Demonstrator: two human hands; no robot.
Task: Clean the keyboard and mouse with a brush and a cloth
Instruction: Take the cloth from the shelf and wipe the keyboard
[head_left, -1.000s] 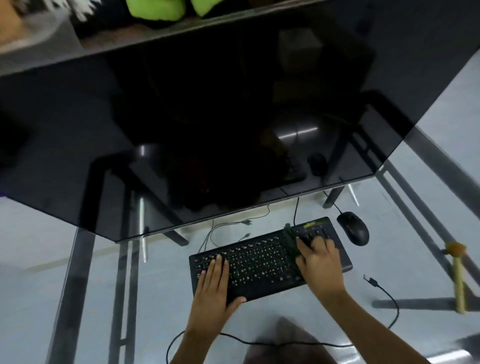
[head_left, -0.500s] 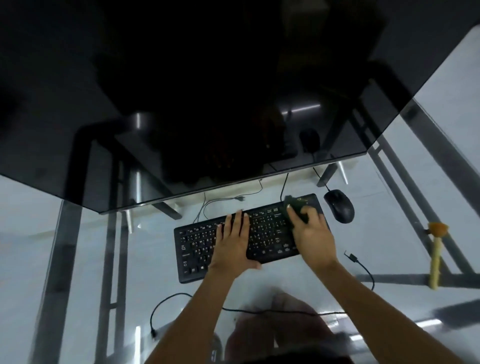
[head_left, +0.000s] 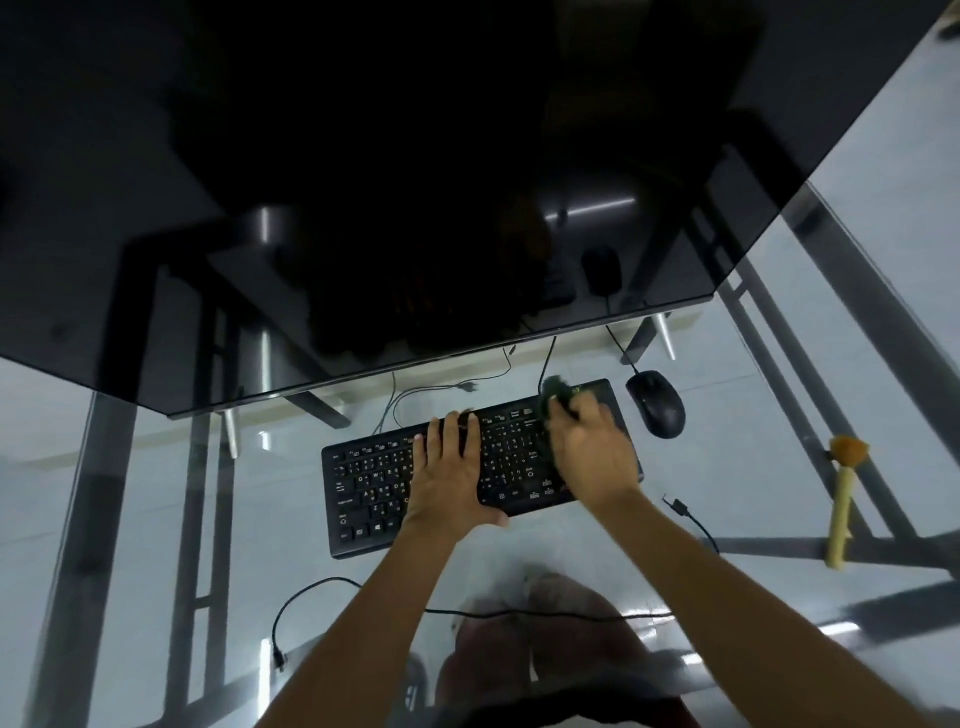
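Observation:
A black keyboard (head_left: 374, 483) lies on the glass desk. My left hand (head_left: 449, 470) rests flat on its middle, fingers spread, holding nothing. My right hand (head_left: 592, 447) is over the keyboard's right end, closed on a dark cloth (head_left: 555, 391) that presses on the top right keys. A black wired mouse (head_left: 655, 402) sits just right of the keyboard, untouched. A brush (head_left: 841, 499) with a pale handle and orange bristles lies at the far right of the desk.
A large dark monitor (head_left: 363, 182) overhangs the desk behind the keyboard. Loose black cables (head_left: 311, 592) run along the glass near the front edge, with a plug end (head_left: 675, 504) right of the keyboard. Metal desk frame bars show through the glass.
My left hand slid from the keyboard's left part to its middle. My right hand moved with the cloth toward the top right corner. The camera tilted downward.

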